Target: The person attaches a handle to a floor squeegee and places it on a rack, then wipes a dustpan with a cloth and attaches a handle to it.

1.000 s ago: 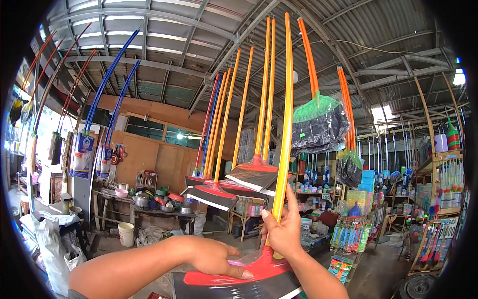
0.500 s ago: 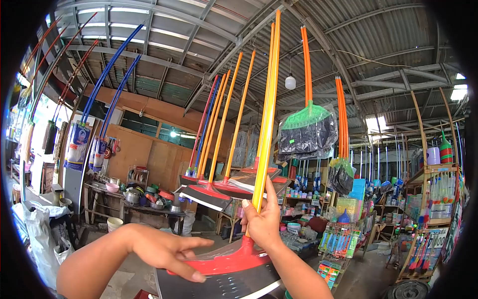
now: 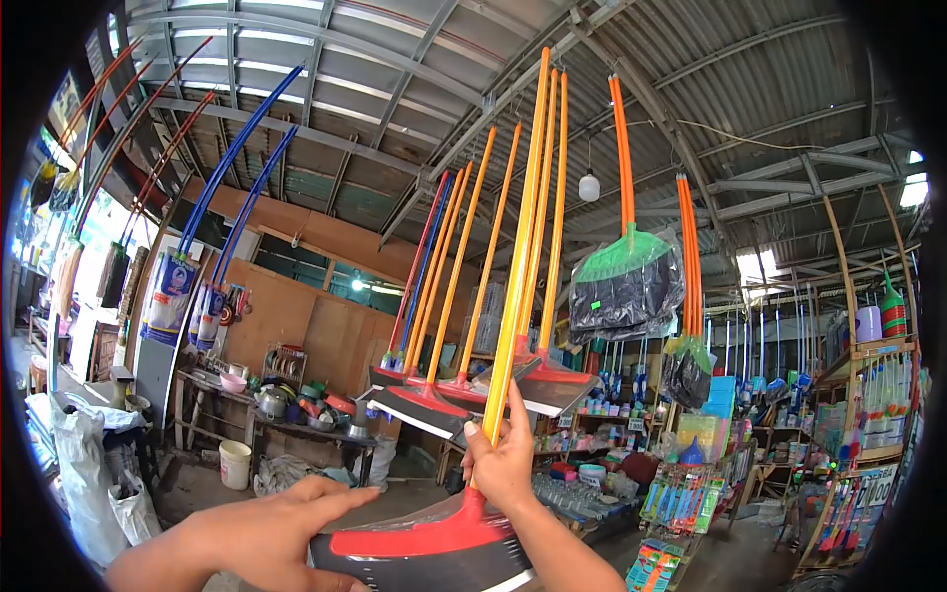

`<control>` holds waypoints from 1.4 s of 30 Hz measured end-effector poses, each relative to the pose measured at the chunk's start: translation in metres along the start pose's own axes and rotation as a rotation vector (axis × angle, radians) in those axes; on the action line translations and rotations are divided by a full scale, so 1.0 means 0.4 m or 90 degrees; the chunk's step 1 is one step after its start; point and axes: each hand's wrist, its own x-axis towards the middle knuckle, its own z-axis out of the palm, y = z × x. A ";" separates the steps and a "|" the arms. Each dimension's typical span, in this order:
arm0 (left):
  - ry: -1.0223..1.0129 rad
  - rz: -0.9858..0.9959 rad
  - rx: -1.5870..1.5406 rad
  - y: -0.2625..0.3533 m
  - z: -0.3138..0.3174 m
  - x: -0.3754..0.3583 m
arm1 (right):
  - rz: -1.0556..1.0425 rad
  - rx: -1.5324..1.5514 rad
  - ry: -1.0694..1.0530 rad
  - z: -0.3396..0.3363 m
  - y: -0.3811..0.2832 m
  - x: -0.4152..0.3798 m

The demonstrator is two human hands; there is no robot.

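Note:
A broom [image 3: 434,533] with a yellow handle, a wide red head and black bristles with a pale edge slants up in front of me. Clear plastic covers its head. My right hand [image 3: 501,459] is wrapped round the handle low down, just above the red head, thumb laid along it. At the head's left end is my left hand [image 3: 266,533], open, fingers stretched towards the broom and thumb lower, overlapping the bristles in this view. Similar red-headed brooms [image 3: 429,397] hang right behind the held one.
Green-headed brooms [image 3: 628,259] in plastic hang at right, blue-handled wrapped goods [image 3: 170,291] at left. A wooden table [image 3: 316,434] bears pots and bowls. Racks of small packaged goods [image 3: 681,498] stand at right. White sacks [image 3: 89,474] and a white bucket [image 3: 235,464] are on the left.
The held broom and both hands sit lower and slightly left in view, and the handle leans more. My left hand has moved to the head's left end. The background has shifted down.

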 end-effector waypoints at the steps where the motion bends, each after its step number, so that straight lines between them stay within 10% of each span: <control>1: 0.029 -0.007 0.034 0.005 0.009 -0.006 | 0.005 0.001 -0.001 -0.006 0.001 0.001; 9: 0.248 0.213 0.092 -0.013 0.057 0.035 | -0.016 0.008 -0.001 -0.048 0.049 0.005; 14: 0.031 0.071 -0.130 -0.048 0.081 0.091 | -0.021 0.002 -0.003 -0.088 0.064 0.018; 30: -0.066 0.147 -0.233 -0.190 0.042 0.015 | -0.064 -0.148 0.105 0.010 -0.056 -0.085; 42: 0.027 0.515 -0.496 -0.216 0.002 0.000 | -0.057 -0.241 0.181 0.054 -0.262 -0.035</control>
